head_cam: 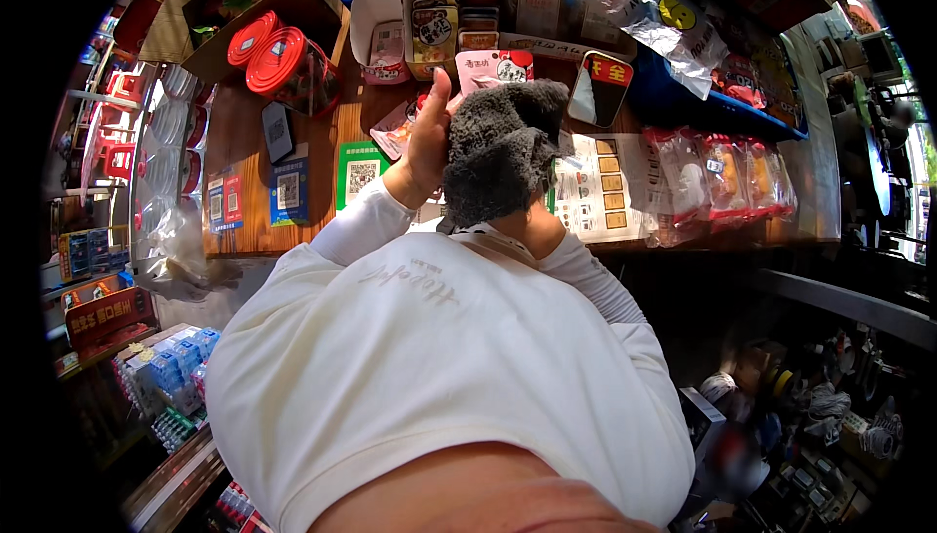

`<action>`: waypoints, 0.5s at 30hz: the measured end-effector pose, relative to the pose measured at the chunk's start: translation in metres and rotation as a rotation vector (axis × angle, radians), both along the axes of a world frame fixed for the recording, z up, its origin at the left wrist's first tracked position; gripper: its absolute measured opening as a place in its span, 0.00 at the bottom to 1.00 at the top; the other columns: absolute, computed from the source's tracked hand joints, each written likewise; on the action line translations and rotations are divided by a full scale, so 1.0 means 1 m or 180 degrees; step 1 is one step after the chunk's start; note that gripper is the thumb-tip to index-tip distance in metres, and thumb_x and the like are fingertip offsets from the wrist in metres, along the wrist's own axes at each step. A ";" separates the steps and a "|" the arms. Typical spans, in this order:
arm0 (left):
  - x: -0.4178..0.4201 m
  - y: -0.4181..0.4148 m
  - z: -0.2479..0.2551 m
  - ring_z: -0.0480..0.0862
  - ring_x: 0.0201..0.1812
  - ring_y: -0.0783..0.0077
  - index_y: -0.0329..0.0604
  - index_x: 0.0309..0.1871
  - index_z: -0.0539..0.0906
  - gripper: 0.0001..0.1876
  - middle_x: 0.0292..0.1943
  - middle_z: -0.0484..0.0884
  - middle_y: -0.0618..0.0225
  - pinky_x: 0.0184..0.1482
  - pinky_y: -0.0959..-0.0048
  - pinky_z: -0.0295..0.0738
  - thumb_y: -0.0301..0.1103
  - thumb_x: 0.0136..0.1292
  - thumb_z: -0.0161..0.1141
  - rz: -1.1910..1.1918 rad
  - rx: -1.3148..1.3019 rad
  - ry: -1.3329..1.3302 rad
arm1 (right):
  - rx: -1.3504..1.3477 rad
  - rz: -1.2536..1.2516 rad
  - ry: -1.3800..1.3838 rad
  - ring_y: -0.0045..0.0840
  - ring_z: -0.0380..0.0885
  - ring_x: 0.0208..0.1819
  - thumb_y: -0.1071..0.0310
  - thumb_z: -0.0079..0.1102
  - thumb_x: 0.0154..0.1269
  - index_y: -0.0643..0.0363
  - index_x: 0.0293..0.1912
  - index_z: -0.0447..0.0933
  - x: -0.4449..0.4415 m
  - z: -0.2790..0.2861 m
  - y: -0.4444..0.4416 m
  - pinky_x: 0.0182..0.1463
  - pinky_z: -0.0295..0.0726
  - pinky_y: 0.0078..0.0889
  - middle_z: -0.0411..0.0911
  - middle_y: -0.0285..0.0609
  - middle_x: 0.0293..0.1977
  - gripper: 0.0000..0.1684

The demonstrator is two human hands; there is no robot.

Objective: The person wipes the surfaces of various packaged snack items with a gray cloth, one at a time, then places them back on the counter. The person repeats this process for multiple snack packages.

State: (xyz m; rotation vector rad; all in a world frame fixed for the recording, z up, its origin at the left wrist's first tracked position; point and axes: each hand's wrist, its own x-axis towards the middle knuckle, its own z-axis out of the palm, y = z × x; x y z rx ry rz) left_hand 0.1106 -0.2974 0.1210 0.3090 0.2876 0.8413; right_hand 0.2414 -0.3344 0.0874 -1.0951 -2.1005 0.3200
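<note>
A dark grey fluffy cloth (498, 148) is bunched up over the near side of the wooden table. My left hand (423, 148) is against its left side, thumb raised, with the fingers hidden behind the cloth; whether they grip anything does not show. From below right, my right hand (538, 225) grips the cloth, which covers most of that hand. Just beyond the cloth stands a pink and white snack packet (490, 68). Another pink packet (394, 129) lies to the left of my left hand. A printed sheet (596, 185) with pictures lies to the right of the cloth.
Red-lidded plastic jars (289, 64) and printed code cards (289, 192) are on the wooden table (322, 167) at left. Snack boxes (433, 28) stand at the back. A phone-like object (600, 90), a blue basket (768, 119) and bagged pastries (725, 174) are at right.
</note>
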 end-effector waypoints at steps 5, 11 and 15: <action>0.005 -0.003 -0.001 0.79 0.53 0.66 0.40 0.61 0.68 0.26 0.55 0.77 0.61 0.56 0.66 0.74 0.50 0.70 0.45 0.0174 0.0360 0.0855 | 0.0342 -0.0143 0.0422 0.36 0.72 0.56 0.58 0.59 0.60 0.54 0.55 0.73 0.029 -0.016 0.022 0.63 0.66 0.40 0.75 0.43 0.52 0.24; -0.013 0.011 -0.022 0.81 0.50 0.62 0.33 0.57 0.71 0.20 0.51 0.79 0.54 0.53 0.63 0.78 0.41 0.73 0.43 0.0292 -0.0020 0.0475 | -0.0299 0.0134 0.1645 0.34 0.70 0.57 0.66 0.63 0.59 0.60 0.57 0.69 0.036 -0.050 -0.005 0.62 0.67 0.40 0.73 0.46 0.54 0.27; -0.018 0.012 -0.019 0.82 0.49 0.64 0.35 0.57 0.71 0.19 0.50 0.80 0.56 0.52 0.63 0.79 0.40 0.72 0.46 0.0487 -0.0114 0.0678 | -0.0477 -0.0186 0.1644 0.35 0.73 0.53 0.67 0.64 0.57 0.61 0.54 0.71 0.056 -0.063 -0.015 0.60 0.69 0.36 0.74 0.46 0.50 0.25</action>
